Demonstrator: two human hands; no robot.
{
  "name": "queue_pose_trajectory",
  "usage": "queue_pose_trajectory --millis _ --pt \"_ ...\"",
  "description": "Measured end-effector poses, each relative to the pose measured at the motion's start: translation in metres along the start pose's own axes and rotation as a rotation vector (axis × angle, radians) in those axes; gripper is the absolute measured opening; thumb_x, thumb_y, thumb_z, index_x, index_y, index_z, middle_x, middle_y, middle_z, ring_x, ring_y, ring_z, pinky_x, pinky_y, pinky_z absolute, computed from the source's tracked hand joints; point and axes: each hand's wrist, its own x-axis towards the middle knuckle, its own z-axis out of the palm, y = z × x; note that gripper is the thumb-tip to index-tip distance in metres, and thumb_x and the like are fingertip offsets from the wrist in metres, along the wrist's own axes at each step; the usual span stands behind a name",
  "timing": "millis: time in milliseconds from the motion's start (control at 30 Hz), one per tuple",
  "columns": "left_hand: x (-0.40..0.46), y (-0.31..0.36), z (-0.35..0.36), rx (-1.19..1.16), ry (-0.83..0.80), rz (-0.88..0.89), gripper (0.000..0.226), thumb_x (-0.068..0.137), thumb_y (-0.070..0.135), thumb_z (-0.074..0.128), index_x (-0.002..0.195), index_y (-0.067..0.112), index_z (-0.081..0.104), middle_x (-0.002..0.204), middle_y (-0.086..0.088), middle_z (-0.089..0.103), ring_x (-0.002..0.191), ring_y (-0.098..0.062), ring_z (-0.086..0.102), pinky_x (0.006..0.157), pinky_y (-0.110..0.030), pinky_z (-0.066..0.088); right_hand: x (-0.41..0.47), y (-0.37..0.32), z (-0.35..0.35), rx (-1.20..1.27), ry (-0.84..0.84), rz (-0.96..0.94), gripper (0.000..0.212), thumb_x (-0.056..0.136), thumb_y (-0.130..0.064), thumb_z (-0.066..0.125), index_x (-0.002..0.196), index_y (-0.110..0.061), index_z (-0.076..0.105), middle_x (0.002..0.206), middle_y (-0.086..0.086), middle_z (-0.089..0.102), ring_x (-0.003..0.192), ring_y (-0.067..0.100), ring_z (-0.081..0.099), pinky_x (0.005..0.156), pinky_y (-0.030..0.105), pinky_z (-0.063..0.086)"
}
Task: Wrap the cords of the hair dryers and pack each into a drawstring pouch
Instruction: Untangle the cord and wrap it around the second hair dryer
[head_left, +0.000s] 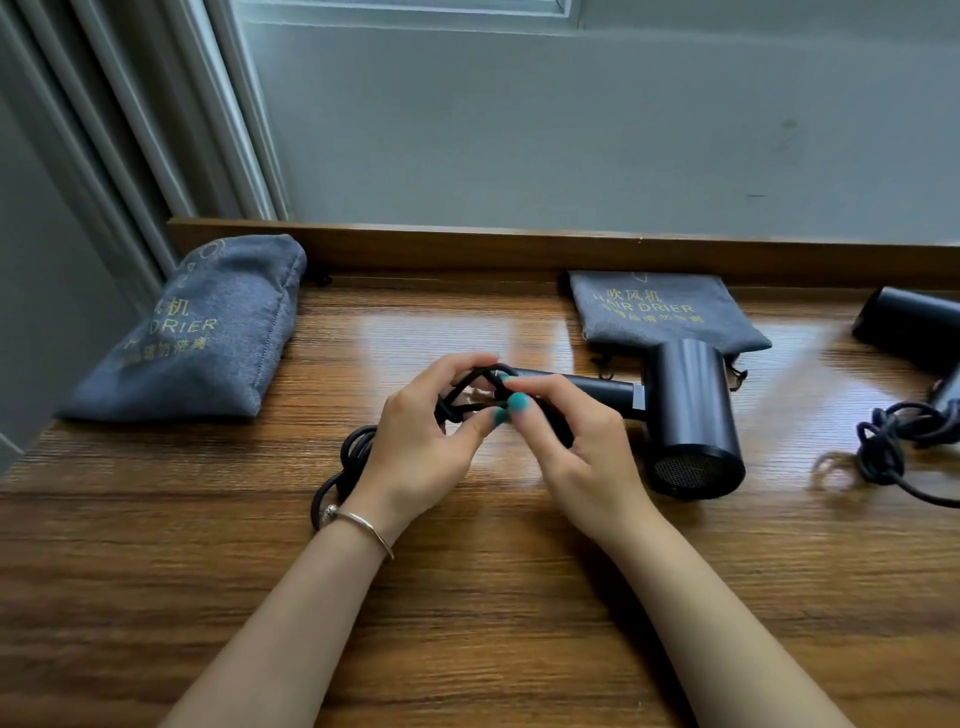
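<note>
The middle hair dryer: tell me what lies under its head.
The flat grey pouch lies partly under the middle hair dryer. The pouch's mouth edge is mostly covered.

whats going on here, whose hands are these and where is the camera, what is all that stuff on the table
There is no machine here. One picture, taken by a wide-angle camera worn on a person's head, looks down at their own two bare hands over a wooden table.

The left hand and right hand both pinch a loop of the black cord near the handle end of the middle hair dryer; the rest of the cord lies coiled on the table under the left wrist.

Behind that dryer lies a flat grey drawstring pouch. At far left sits a bulging grey pouch, apparently filled. At the right edge a second hair dryer lies with its tangled cord, partly out of view.
</note>
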Motion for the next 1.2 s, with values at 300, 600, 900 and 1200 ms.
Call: queue_pose_trajectory --millis 300,600,900,1200 --pt "-0.002 0.008 -0.001 -0.090 0.164 -0.016 0.080 0.085 0.003 0.071 0.147 0.034 0.030 0.095 0.010 0.068 0.092 -0.005 0.067 0.084 -0.015 0.052 0.002 0.004 -0.001 -0.017 0.080 0.114 0.012 0.077 -0.038 0.076 0.078 -0.029 0.068 0.075 -0.008 0.070 0.065 0.011 0.068 0.066 0.045 0.056" --pt "-0.001 0.006 0.010 -0.075 0.110 -0.067 0.043 0.087 0.009 0.071 0.122 0.028 0.054 0.107 0.014 0.066 0.094 -0.002 0.064 0.080 -0.012 0.050 0.001 -0.006 -0.001 0.190 0.130 0.101 0.020 0.085 -0.009 0.072 0.070 0.000 0.063 0.052 0.001 0.056 0.049 0.008 0.052 0.051 0.024 0.041" --pt "-0.003 0.004 0.014 -0.011 0.015 -0.054 0.054 0.088 0.016 0.070 0.132 0.034 0.043 0.111 0.014 0.063 0.091 -0.003 0.062 0.069 -0.019 0.049 0.001 0.000 0.002 -0.018 0.247 0.065 0.022 0.080 -0.016 0.077 0.080 -0.020 0.055 0.061 -0.006 0.058 0.055 0.012 0.055 0.054 0.021 0.043" --pt "-0.011 0.012 0.019 -0.070 -0.134 -0.039 0.083 0.077 0.027 0.066 0.142 0.048 0.019 0.133 0.025 0.051 0.112 -0.005 0.059 0.083 -0.030 0.050 0.002 0.001 0.001 0.090 0.220 0.021 0.011 0.083 -0.002 0.072 0.074 -0.002 0.065 0.068 -0.009 0.067 0.062 -0.001 0.062 0.061 0.015 0.048"
